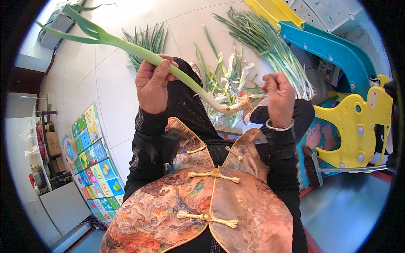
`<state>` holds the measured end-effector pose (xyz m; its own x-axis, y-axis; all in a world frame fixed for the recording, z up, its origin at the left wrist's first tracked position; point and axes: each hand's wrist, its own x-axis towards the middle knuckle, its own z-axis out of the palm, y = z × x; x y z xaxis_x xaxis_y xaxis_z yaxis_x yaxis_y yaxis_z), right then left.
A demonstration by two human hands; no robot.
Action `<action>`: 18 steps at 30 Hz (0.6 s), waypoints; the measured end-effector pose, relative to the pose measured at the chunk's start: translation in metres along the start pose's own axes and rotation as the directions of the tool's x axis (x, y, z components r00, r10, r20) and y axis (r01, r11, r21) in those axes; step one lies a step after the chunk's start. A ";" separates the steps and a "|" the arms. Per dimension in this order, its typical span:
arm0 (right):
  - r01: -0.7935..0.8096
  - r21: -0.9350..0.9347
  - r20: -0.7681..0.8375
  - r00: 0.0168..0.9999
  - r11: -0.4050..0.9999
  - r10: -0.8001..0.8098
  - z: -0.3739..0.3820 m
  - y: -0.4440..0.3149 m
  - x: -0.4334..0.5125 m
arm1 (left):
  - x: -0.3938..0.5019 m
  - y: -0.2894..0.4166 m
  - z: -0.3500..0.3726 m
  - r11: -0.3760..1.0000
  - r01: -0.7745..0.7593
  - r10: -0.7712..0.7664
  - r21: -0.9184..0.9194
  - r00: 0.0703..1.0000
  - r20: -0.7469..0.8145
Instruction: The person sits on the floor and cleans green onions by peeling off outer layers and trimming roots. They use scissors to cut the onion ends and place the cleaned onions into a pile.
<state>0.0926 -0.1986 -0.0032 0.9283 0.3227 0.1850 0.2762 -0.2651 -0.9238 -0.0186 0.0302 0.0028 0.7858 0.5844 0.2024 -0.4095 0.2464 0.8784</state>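
Note:
My left hand [155, 83] grips a long green onion [186, 79] around its stalk. Its forked leaves reach to the upper left, and the bent white end with roots points to the lower right. To the right of that root end, my right hand [280, 98] is raised with its fingers curled together; nothing shows between them. Below the stalk, a heap of stripped onion leaves and skins [232, 68] lies on the floor between my feet. A small orange-red item [243, 94] shows beside the roots, too hidden to name.
A large bundle of green onions [269, 44] lies on the tiled floor [117, 91] at upper right, a smaller bunch [148, 41] beyond my left hand. A blue slide [329, 53], yellow plastic panel [354, 126] and brush [311, 166] stand right. A letter mat [95, 155] lies left.

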 end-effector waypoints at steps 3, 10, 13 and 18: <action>0.087 -0.028 0.125 0.989 0.996 -0.083 -0.010 -0.003 -0.003 | 0.002 0.000 -0.003 0.999 -0.002 0.001 -0.038 1.000 -0.030; 0.499 -0.129 0.518 0.771 0.857 -0.370 0.010 -0.019 -0.024 | 0.003 0.001 -0.002 1.000 0.003 -0.001 0.023 0.997 -0.075; 0.505 -0.076 0.581 0.723 0.860 -0.374 0.012 -0.022 -0.026 | 0.004 0.001 -0.001 0.998 0.036 -0.028 0.043 0.983 -0.180; 0.432 0.046 0.629 0.688 0.901 -0.362 0.019 -0.023 -0.032 | 0.004 -0.004 0.000 0.997 0.070 -0.061 0.034 0.974 -0.219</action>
<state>0.0514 -0.1854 0.0052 0.3823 0.8892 0.2512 0.6384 -0.0576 -0.7675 -0.0140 0.0317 0.0003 0.6885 0.7236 0.0483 -0.3370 0.2603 0.9048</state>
